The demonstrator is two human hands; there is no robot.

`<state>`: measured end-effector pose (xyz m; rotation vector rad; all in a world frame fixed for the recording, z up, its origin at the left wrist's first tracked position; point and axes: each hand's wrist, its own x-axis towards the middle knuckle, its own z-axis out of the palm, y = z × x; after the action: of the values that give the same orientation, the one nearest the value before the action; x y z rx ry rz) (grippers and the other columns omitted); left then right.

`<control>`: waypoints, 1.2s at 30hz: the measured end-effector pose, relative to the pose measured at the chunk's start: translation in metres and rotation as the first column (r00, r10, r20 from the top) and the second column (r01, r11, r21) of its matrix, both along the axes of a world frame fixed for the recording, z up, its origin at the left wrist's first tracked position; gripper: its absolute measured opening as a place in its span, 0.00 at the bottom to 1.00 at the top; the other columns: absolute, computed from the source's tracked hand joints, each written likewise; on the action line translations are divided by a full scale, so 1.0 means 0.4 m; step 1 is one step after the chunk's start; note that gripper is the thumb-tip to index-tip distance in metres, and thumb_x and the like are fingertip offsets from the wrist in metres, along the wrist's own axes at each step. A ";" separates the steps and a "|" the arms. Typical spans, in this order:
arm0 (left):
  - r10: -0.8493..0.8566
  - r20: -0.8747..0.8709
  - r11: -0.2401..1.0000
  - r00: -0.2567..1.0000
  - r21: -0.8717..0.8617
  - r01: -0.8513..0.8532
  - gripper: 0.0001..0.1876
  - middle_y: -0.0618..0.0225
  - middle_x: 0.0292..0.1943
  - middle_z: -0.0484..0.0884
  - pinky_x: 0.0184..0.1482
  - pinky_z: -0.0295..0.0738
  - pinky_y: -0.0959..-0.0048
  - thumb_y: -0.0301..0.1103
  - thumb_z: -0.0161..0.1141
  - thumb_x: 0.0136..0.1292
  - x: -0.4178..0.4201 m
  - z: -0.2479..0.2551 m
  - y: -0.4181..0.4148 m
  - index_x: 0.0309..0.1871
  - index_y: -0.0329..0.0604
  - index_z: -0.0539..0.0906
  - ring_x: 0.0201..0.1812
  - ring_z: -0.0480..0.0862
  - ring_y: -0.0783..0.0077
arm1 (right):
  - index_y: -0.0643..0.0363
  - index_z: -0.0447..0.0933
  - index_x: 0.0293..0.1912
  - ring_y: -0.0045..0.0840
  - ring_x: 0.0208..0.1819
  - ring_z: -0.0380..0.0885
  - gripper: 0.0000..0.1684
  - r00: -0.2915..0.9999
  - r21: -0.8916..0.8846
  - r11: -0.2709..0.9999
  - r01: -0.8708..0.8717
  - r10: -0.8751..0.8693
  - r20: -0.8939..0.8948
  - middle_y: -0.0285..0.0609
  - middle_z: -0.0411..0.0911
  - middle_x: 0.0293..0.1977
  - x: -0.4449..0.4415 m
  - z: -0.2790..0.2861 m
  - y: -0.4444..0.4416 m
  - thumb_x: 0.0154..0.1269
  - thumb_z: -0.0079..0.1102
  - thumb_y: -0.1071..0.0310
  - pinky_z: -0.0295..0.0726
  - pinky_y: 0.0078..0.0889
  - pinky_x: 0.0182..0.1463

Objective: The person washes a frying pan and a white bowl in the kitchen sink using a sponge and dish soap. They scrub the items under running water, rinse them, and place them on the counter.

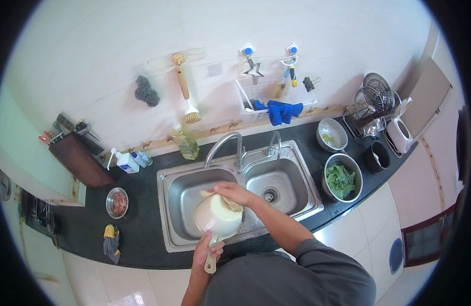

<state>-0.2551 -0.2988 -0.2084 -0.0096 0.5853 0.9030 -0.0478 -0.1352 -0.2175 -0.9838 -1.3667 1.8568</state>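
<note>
A white saucepan (216, 220) is tilted over the left basin of the steel double sink (164, 214), its pale underside turned up. My left hand (206, 250) is closed around its cream handle, near the sink's front edge. On the upturned base lies my right hand (233, 194), holding a beige cloth (232, 205) against the pan. The curved steel faucet (224, 139) stands just behind, its spout over the left basin. No running water can be made out.
Left on the dark counter are a bowl of minced meat (119, 203), a yellow-grey glove (112, 243) and a knife block (80, 160). At right stand a pot of leafy greens (340, 181), a metal bowl (332, 135), a black container (377, 157) and a dish rack (357, 120).
</note>
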 end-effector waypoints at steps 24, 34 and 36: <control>-0.085 -0.284 0.995 0.955 -0.081 0.065 0.15 0.75 0.24 0.67 0.17 0.59 0.83 0.50 0.51 0.76 -0.020 -0.073 0.141 0.52 0.51 0.70 0.19 0.63 0.84 | 0.69 0.81 0.47 0.55 0.54 0.77 0.34 0.350 0.496 0.681 0.539 -0.716 0.604 0.62 0.81 0.46 0.277 -0.134 0.276 0.72 0.46 0.42 0.74 0.46 0.58; 0.062 0.079 0.980 0.995 -0.194 -0.046 0.16 0.73 0.28 0.68 0.20 0.62 0.84 0.48 0.54 0.75 -0.032 -0.224 0.284 0.52 0.47 0.70 0.23 0.66 0.82 | 0.64 0.81 0.47 0.51 0.48 0.80 0.27 0.554 0.364 0.834 0.414 -0.548 0.627 0.59 0.82 0.42 0.249 -0.200 0.409 0.74 0.45 0.49 0.75 0.44 0.52; 0.134 0.079 0.962 0.988 -0.249 -0.111 0.16 0.71 0.31 0.70 0.20 0.62 0.83 0.46 0.54 0.75 -0.014 -0.233 0.323 0.53 0.46 0.69 0.25 0.67 0.81 | 0.64 0.80 0.46 0.42 0.43 0.81 0.26 0.579 0.349 0.808 0.474 -0.585 0.568 0.54 0.83 0.38 0.254 -0.220 0.388 0.75 0.45 0.51 0.75 0.41 0.49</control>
<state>-0.2608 -0.1695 -0.3018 -0.3127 0.6085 0.9403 0.0537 0.0201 -0.3055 -1.8374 -1.3336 0.9351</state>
